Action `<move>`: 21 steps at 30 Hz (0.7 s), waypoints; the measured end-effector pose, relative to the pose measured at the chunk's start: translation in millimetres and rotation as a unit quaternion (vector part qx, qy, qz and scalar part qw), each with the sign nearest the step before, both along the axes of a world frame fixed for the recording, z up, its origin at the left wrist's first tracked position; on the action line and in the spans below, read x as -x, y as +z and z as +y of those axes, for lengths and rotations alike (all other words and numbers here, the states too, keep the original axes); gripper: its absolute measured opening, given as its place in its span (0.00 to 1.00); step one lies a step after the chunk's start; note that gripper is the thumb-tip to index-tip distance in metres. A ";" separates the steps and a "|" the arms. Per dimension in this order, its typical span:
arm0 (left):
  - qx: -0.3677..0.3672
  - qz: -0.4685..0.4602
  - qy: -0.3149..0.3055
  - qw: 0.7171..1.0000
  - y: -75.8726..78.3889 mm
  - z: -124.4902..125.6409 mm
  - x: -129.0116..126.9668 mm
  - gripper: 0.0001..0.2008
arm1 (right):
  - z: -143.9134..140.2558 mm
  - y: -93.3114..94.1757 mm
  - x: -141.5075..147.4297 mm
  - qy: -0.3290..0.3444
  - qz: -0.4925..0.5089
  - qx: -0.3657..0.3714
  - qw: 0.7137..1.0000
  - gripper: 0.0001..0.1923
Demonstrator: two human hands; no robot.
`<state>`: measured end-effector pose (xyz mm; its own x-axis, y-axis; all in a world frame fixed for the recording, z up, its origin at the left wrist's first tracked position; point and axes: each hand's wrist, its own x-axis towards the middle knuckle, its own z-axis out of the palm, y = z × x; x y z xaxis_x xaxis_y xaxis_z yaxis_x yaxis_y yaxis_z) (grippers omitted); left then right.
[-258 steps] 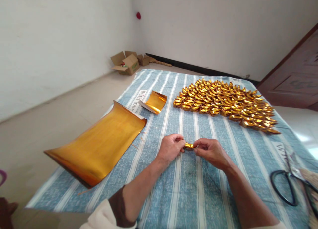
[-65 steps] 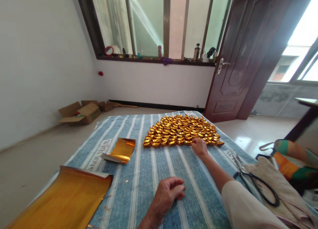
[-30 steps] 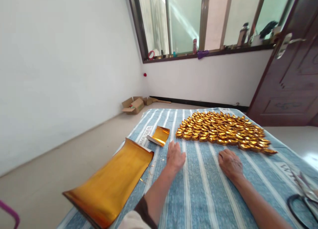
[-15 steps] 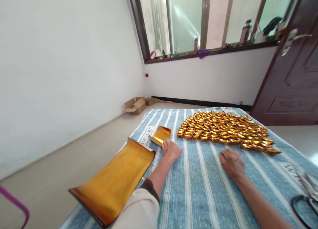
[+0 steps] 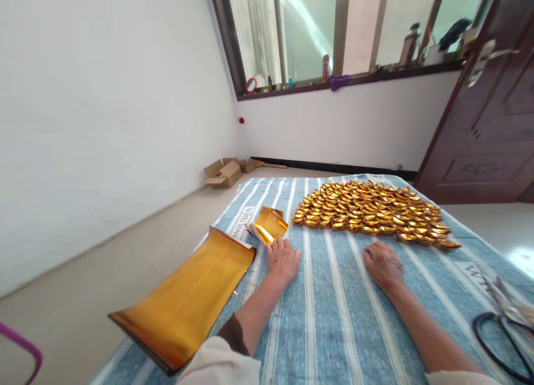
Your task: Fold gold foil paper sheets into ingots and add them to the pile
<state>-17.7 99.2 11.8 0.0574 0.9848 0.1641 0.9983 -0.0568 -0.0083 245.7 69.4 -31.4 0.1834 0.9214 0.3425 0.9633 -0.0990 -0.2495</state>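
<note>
My left hand [image 5: 283,261] lies palm down at the near edge of a small stack of gold foil paper [image 5: 272,225]. Its fingertips touch the top sheet, which sits askew on the sheets beneath; the thumb is spread to the right. My right hand [image 5: 384,264] rests on the striped cloth with its fingers curled under, so whatever they may hold is hidden. Just beyond it stand many folded gold paper ingots [image 5: 371,210] in close rows. Left of my left forearm lies a larger stack of long gold foil sheets [image 5: 187,296], its ends curling up.
Scissors with black handles [image 5: 496,324] lie at the right edge of the blue-and-white striped cloth [image 5: 325,318]. An open cardboard box [image 5: 223,174] stands on the floor by the wall. Bottles line the window sill [image 5: 292,88]; a brown door [image 5: 488,140] is at the right.
The top sheet of the small foil stack has turned and slid a little toward the right under my left fingers. My right hand stays curled in place. The view has shifted slightly.
</note>
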 end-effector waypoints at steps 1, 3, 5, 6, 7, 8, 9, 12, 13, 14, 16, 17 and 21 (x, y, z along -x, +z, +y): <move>0.000 0.002 0.002 1.000 0.3 -0.3 0.5 0.20 | 0.0 -0.1 -0.1 0.000 0.001 -0.001 1.000 0.11; 0.002 0.005 0.010 1.000 1.0 1.2 1.2 0.22 | -0.1 -0.3 -0.3 -0.001 0.002 -0.003 1.000 0.11; 0.004 0.008 0.017 1.000 1.7 3.5 1.6 0.25 | -0.4 -0.5 -0.5 -0.002 0.004 -0.005 1.000 0.11; 0.005 0.010 0.019 1.000 2.1 4.3 1.7 0.26 | -0.5 -0.6 -0.5 -0.003 0.005 -0.006 1.000 0.11; 0.005 0.011 0.019 1.000 2.4 4.7 1.8 0.26 | -0.5 -0.7 -0.6 -0.003 0.006 -0.007 1.000 0.11; 0.005 0.013 0.019 1.000 2.7 4.5 1.8 0.25 | -0.6 -0.8 -0.7 -0.003 0.008 -0.009 1.000 0.11; 0.005 0.014 0.018 1.000 2.9 3.8 1.9 0.24 | -0.5 -0.9 -0.8 -0.003 0.009 -0.010 1.000 0.11; 0.002 0.016 0.012 1.000 3.6 -0.2 2.2 0.23 | -0.2 -1.5 -1.5 -0.002 0.013 -0.016 1.000 0.11; 0.000 0.017 0.010 1.000 3.8 -1.5 2.3 0.22 | -0.1 -1.7 -1.8 -0.002 0.014 -0.017 1.000 0.11; -0.002 0.018 0.008 1.000 4.0 -2.7 2.5 0.22 | 0.1 -1.9 -2.1 -0.001 0.015 -0.019 1.000 0.11; -0.006 0.019 0.006 1.000 4.4 -3.8 3.0 0.22 | 0.3 -2.3 -2.7 0.001 0.015 -0.021 1.000 0.11; -0.008 0.019 0.006 1.000 4.5 -3.8 3.3 0.22 | 0.4 -2.4 -3.1 0.001 0.016 -0.022 1.000 0.11; -0.015 0.020 0.004 1.000 4.0 -1.8 4.5 0.21 | 0.8 -3.0 -4.2 0.002 0.018 -0.025 1.000 0.11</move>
<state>-22.2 97.5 15.8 0.0559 0.9798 0.1918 0.9977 -0.0473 -0.0490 249.9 70.2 -34.4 0.1932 0.9039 0.3817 0.9538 -0.0819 -0.2889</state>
